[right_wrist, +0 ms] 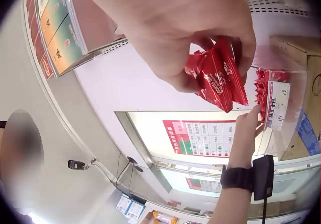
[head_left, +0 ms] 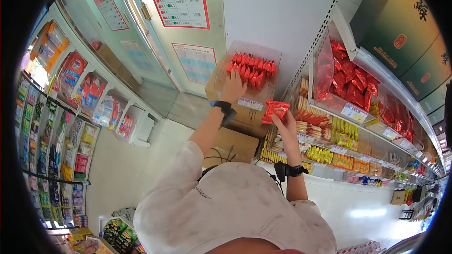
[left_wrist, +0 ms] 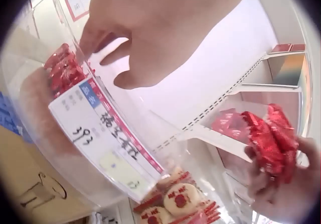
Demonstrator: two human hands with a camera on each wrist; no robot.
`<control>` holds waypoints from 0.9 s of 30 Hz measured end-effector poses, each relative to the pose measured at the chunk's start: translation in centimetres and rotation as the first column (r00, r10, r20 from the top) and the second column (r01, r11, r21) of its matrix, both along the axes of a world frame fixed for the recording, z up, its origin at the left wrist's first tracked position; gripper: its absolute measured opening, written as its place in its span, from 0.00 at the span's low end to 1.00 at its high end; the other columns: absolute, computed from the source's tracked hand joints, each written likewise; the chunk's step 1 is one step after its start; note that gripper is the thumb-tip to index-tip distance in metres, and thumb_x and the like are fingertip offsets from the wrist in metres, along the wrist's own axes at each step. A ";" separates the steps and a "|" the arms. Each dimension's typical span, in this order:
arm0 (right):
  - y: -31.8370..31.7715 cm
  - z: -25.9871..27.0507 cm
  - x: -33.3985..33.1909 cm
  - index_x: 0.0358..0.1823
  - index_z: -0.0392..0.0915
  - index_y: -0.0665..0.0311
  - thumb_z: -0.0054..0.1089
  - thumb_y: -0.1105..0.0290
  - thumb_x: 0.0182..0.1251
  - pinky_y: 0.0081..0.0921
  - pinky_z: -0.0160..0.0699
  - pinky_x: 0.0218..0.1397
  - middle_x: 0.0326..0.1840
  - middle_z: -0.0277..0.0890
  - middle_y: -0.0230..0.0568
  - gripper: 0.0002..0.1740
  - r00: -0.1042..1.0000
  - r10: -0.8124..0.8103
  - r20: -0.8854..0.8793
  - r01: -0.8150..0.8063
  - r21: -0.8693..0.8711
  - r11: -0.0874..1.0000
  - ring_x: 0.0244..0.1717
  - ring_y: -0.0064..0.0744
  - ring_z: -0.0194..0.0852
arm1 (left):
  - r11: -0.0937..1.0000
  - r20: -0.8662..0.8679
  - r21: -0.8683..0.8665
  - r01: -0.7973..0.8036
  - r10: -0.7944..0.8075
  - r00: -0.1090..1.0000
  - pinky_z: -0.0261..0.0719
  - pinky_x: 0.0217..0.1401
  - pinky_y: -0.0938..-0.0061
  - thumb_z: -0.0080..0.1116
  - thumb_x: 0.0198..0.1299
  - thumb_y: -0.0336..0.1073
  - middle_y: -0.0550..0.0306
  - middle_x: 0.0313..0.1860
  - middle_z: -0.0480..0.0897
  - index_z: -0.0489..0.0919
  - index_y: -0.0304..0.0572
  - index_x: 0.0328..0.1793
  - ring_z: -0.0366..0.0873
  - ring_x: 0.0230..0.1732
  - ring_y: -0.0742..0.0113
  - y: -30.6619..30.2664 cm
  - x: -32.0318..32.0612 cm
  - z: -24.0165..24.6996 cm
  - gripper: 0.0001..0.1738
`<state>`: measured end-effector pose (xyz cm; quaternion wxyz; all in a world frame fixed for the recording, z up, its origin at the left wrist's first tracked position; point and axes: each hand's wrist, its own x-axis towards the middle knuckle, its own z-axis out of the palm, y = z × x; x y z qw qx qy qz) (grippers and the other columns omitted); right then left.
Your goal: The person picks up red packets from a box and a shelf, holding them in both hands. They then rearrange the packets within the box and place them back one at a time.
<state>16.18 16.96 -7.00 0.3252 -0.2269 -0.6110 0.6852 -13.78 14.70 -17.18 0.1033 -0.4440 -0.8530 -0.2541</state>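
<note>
My right hand (head_left: 288, 130) pinches red cookie packets (head_left: 275, 111) to the right of a clear plastic bin (head_left: 270, 50). In the right wrist view two of these glossy wrappers (right_wrist: 216, 79) show side by side between thumb and fingers. The bin stands on a cardboard box and holds rows of upright red packets (head_left: 258, 81). Over the bin's left side reaches my left hand (head_left: 233, 88), its fingers at the front row. From the left wrist this hand (left_wrist: 150, 30) shows spread, gently bent fingers, with the fingertips partly behind the bin wall.
A price label (head_left: 249, 104) hangs on the bin's front. To the right, tiered shelves hold more red packets (head_left: 352, 77) and wrapped biscuits (head_left: 310, 117). A glass door (head_left: 110, 33) and a shelf of bagged goods (head_left: 89, 89) stand on the left. Below is a cardboard box (head_left: 230, 142).
</note>
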 end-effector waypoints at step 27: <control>-0.1 -0.8 -0.5 0.60 0.75 0.71 0.66 0.66 0.73 0.23 0.74 0.61 0.56 0.81 0.37 0.21 1.000 0.014 -0.009 -0.014 -0.068 0.998 0.55 0.22 0.76 | 0.940 0.097 -0.122 0.317 -0.307 0.947 0.83 0.60 0.48 0.60 0.62 0.51 0.51 0.80 0.66 0.64 0.46 0.80 0.75 0.64 0.29 1.9 1.3 2.3 0.42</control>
